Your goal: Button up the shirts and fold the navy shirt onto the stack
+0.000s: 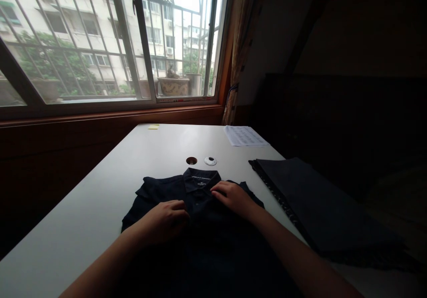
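Note:
A dark navy polo shirt [207, 253] lies front up on the white table, its collar [191, 184] toward the window and a label showing inside the neck. My left hand [170, 218] rests on the chest left of the button placket, fingers curled down and closed on the fabric; their tips are partly hidden. At the right side of the collar lies my right hand [233, 196], its fingers stretched out over the cloth and the thumb slightly apart. The lower shirt fades into shadow between my forearms.
The white table [83, 200] has a round hole [191, 160] with a loose white cover [210, 160] beside it. Printed papers [246, 135] and a yellow sticky note [154, 127] lie at the far edge. Dark folded cloth [320, 200] sits on the right. A barred window [180, 44] stands beyond.

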Motion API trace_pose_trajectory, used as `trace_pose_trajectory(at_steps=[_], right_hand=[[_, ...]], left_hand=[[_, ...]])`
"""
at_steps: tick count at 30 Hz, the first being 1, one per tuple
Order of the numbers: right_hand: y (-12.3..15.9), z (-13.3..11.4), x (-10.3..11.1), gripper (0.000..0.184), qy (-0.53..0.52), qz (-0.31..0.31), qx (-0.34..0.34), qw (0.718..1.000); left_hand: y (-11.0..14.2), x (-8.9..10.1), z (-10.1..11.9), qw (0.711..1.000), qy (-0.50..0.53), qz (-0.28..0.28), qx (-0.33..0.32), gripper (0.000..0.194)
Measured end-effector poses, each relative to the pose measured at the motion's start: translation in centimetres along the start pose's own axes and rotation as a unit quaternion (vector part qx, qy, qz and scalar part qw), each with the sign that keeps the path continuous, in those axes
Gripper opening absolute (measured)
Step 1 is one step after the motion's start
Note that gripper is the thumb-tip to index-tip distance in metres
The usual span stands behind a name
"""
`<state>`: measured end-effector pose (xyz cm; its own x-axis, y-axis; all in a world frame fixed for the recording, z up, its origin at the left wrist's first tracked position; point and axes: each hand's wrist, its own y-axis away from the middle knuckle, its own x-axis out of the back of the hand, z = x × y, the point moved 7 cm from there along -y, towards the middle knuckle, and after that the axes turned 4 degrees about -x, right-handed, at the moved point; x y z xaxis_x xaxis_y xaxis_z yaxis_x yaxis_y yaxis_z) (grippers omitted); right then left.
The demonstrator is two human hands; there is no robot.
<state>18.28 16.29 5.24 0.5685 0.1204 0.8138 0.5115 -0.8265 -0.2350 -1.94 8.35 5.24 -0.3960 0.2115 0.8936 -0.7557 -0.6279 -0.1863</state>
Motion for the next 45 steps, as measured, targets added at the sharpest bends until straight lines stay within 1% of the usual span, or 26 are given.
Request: trace_pose_trajectory(at_steps=[2,4,6,8,10,12,14,18,22,24,27,29,31,33,35,37,41,45], right_hand=[[-1.2,-0.5,0.0,0.017,0.024,0.01,-0.001,1.0],[-2.4,-1.0,-0.5,0.022,0.043,0.008,0.005,0.999],[-3.5,-1.2,-1.4,0.031,0.065,-0.013,0.003,0.998],[-4.3,-0.9,-2.5,0.036,0.085,-0.036,-0.012,0.996],[-4.6,-0.5,-3.3,0.029,0.092,-0.042,-0.025,0.995],[-4.5,-0.2,-3.6,0.018,0.078,-0.024,-0.032,0.996],[-4.2,0.0,-3.6,0.012,0.05,-0.004,-0.029,0.998],[-3.6,0.5,-3.5,0.008,0.012,0.026,-0.024,0.999],[-3.4,0.5,-3.4,0.006,0.001,0.057,-0.02,0.998],[-3.4,0.4,-3.3,0.006,-0.016,0.073,-0.012,0.997],[-3.5,0.2,-3.0,0.012,-0.049,0.103,0.01,0.993],[-3.5,0.3,-2.9,0.019,-0.072,0.122,0.016,0.99],[-3.5,0.7,-2.9,0.026,-0.094,0.134,0.004,0.987],[-3.5,1.2,-3.1,0.03,-0.113,0.137,-0.013,0.984],[-3.5,1.6,-3.1,0.032,-0.133,0.139,-0.023,0.981],[-3.4,1.8,-3.0,0.033,-0.154,0.144,-0.026,0.977],[-3.4,2.1,-2.9,0.035,-0.165,0.148,-0.025,0.975],[-3.5,2.3,-3.2,0.042,-0.147,0.152,-0.01,0.977]], left_hand=[[0.0,-0.2,-0.1,1.0,0.012,-0.004,0.001,0.027],[0.0,-0.3,-0.2,1.0,0.019,-0.008,0.004,0.027],[0.0,-0.4,-0.2,1.0,0.022,-0.013,0.01,0.027],[0.0,-0.3,-0.3,0.999,0.025,-0.015,0.017,0.027],[0.0,-0.2,-0.5,0.999,0.027,-0.015,0.026,0.026],[0.1,-0.2,-0.7,0.999,0.034,-0.017,0.032,0.024],[0.1,-0.4,-1.0,0.998,0.043,-0.016,0.035,0.023],[0.0,-0.7,-1.9,0.997,0.057,-0.006,0.047,0.022],[-0.4,-0.4,-2.4,0.992,0.103,0.009,0.066,0.025],[-0.6,-0.1,-2.8,0.986,0.138,0.012,0.097,0.027],[-0.6,0.2,-3.6,0.965,0.191,-0.01,0.179,0.034],[-0.9,0.6,-3.9,0.959,0.186,-0.013,0.215,0.036],[-1.8,1.5,-4.3,0.966,0.144,0.011,0.216,0.036],[-3.3,2.2,-4.7,0.974,0.105,0.051,0.197,0.032],[-5.0,2.4,-5.3,0.977,0.091,0.087,0.172,0.029],[-6.7,2.2,-6.0,0.977,0.088,0.11,0.157,0.027],[-9.3,1.3,-7.1,0.977,0.084,0.116,0.157,0.023],[-10.3,0.3,-8.0,0.973,0.117,0.114,0.164,0.023]])
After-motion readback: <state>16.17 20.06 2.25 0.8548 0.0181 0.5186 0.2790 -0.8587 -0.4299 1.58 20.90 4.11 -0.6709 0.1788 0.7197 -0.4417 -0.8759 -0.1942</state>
